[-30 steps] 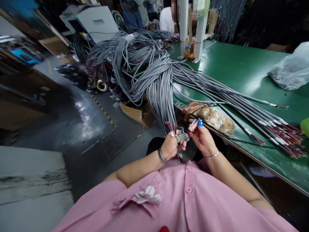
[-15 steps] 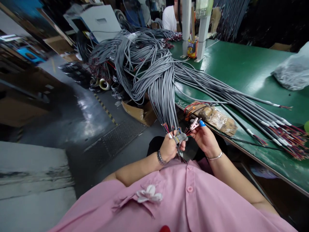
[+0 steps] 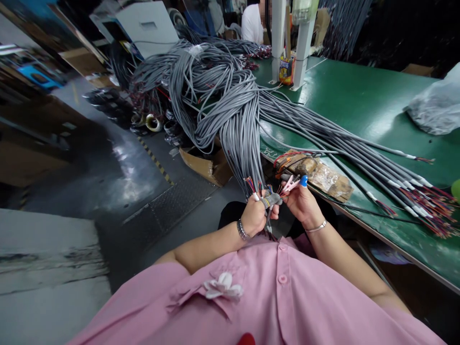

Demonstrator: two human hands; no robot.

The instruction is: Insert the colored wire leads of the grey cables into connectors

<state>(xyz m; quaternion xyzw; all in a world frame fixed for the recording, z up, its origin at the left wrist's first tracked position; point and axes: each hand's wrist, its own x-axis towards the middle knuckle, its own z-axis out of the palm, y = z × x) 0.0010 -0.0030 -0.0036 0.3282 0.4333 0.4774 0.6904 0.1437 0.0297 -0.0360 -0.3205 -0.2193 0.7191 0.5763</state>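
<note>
My left hand (image 3: 253,214) is closed around the end of a grey cable, just in front of my body. A grey knitted cover with a yellow band (image 3: 270,200) lies over its thumb or finger. Thin coloured wires (image 3: 282,192) fan out from there toward my right hand (image 3: 301,203). Between the fingertips of that hand is a pink clip (image 3: 290,184), shaped like a clothes peg, close against the wires. A blue finger cover (image 3: 304,180) sits on one digit. Just beyond my left hand hang the ends of a thick grey cable bundle (image 3: 244,139).
More grey cables (image 3: 345,143) stretch across the green table (image 3: 362,91), their stripped ends at the right. A taped wooden block (image 3: 316,175) lies at the near edge. An open cardboard box (image 3: 197,163) stands on the floor. A person in white (image 3: 252,24) is at the back.
Both hands have shifted slightly to the right. The pink clip has tilted and come a little nearer the wires. My left hand keeps its hold on the cable.
</note>
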